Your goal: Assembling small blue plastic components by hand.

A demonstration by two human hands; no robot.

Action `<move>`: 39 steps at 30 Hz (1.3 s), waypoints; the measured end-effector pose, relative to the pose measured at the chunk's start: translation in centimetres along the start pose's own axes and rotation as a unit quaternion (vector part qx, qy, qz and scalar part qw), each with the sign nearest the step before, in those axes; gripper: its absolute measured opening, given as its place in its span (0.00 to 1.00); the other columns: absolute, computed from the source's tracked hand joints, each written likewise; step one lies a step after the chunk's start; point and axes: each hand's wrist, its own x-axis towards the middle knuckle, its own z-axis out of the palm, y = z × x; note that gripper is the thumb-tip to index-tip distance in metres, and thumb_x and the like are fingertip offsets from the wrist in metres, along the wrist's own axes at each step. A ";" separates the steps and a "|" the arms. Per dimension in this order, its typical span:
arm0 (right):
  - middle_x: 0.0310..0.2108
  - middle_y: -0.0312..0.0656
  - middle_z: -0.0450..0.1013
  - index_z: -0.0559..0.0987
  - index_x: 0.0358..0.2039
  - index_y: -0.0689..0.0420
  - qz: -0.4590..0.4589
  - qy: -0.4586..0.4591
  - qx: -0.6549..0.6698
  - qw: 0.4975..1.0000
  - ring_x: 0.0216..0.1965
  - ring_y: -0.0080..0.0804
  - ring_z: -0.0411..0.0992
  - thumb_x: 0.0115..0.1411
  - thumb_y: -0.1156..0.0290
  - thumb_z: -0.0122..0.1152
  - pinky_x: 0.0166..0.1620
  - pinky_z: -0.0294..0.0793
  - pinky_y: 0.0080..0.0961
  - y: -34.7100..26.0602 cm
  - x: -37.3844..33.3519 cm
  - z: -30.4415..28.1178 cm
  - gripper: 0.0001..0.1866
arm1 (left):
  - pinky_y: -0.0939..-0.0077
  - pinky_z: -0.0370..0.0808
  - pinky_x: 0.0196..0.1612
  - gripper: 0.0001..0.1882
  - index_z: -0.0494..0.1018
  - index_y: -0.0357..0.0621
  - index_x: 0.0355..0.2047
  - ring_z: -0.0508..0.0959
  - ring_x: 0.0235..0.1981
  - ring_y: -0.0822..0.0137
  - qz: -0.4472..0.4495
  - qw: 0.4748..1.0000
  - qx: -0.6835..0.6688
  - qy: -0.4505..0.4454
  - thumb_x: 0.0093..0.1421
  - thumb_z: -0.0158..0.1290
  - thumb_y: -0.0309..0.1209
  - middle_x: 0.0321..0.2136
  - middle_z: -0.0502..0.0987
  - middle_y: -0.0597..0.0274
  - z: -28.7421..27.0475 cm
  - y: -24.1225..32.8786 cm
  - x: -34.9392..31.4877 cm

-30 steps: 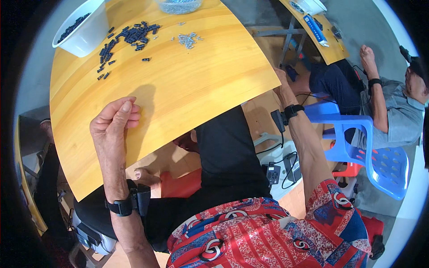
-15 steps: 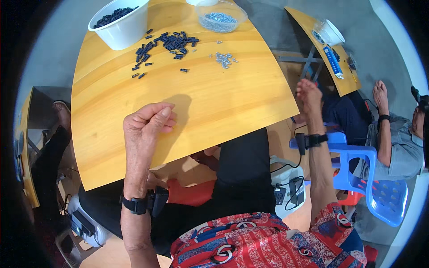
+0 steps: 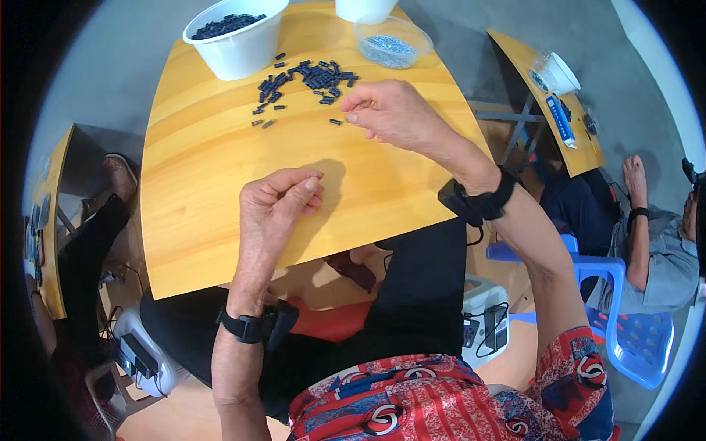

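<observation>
My left hand (image 3: 279, 209) hovers over the near part of the wooden table (image 3: 198, 198), its fingers curled and thumb pressed to the forefinger; anything inside the pinch is hidden. Over the table's right half, my right hand (image 3: 401, 117) is closed too, thumb and forefinger together, and I cannot make out whether something is in them. Just left of its fingertips lies a single small black cylindrical piece (image 3: 335, 122). Beyond it spreads a loose pile of such black pieces (image 3: 321, 76). The right hand covers the spot where small silvery metal pieces lay.
A white bucket of black pieces (image 3: 243, 57) stands at the far left. At the far right are a clear round tub (image 3: 393, 55) of silvery pieces and another white container (image 3: 365, 9). Beside a blue plastic chair (image 3: 625, 345), a person (image 3: 647, 250) sits at another table (image 3: 585, 151).
My right hand has come from beyond the table's right edge to above the table, near the black pieces. My left hand keeps its pinch over the table. The whole view has shifted slightly.
</observation>
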 end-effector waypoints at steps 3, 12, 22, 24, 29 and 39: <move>0.25 0.41 0.75 0.77 0.33 0.61 -0.066 0.016 -0.131 0.989 0.23 0.29 0.72 0.53 0.69 0.60 0.29 0.71 0.26 0.8 1.3 1.3 0.10 | 0.84 0.74 0.30 0.07 0.78 0.34 0.34 0.76 0.24 0.76 -0.005 1.000 -0.024 0.000 0.58 0.52 0.24 0.23 0.78 0.61 0.2 0.3 0.0; 0.25 0.43 0.75 0.77 0.32 0.61 -0.074 0.041 -0.158 0.984 0.26 0.33 0.73 0.50 0.70 0.60 0.30 0.72 0.28 1.5 1.1 2.9 0.10 | 0.85 0.73 0.29 0.07 0.77 0.32 0.34 0.75 0.23 0.77 -0.001 1.000 -0.015 -0.007 0.58 0.52 0.24 0.23 0.77 0.63 0.2 0.3 0.0; 0.28 0.46 0.77 0.79 0.32 0.60 0.037 0.136 -0.077 0.987 0.29 0.37 0.76 0.52 0.73 0.56 0.35 0.74 0.30 3.8 1.3 -2.1 0.08 | 0.86 0.73 0.28 0.07 0.77 0.32 0.34 0.75 0.23 0.77 -0.012 1.000 -0.016 0.000 0.58 0.53 0.24 0.22 0.77 0.62 0.2 0.3 0.0; 0.26 0.38 0.75 0.78 0.36 0.62 0.021 0.116 -0.104 0.988 0.23 0.22 0.71 0.55 0.72 0.57 0.28 0.72 0.21 3.5 1.3 -1.9 0.10 | 0.86 0.74 0.29 0.07 0.77 0.32 0.34 0.75 0.23 0.77 -0.018 1.000 -0.012 0.005 0.58 0.53 0.24 0.22 0.77 0.62 0.1 0.2 0.0; 0.27 0.39 0.75 0.78 0.36 0.62 -0.088 0.091 -0.047 0.991 0.25 0.25 0.72 0.54 0.73 0.57 0.29 0.72 0.22 1.1 2.5 1.7 0.09 | 0.85 0.74 0.29 0.08 0.78 0.36 0.34 0.76 0.24 0.78 -0.013 1.000 -0.013 -0.010 0.59 0.53 0.28 0.24 0.79 0.62 0.0 0.0 0.3; 0.29 0.46 0.76 0.81 0.30 0.55 -0.136 0.124 -0.157 0.970 0.33 0.43 0.75 0.51 0.72 0.54 0.38 0.74 0.35 -2.0 7.6 2.0 0.08 | 0.85 0.74 0.29 0.07 0.78 0.35 0.34 0.76 0.24 0.78 -0.001 1.000 -0.019 -0.023 0.58 0.53 0.26 0.23 0.78 0.63 -0.1 -0.3 0.1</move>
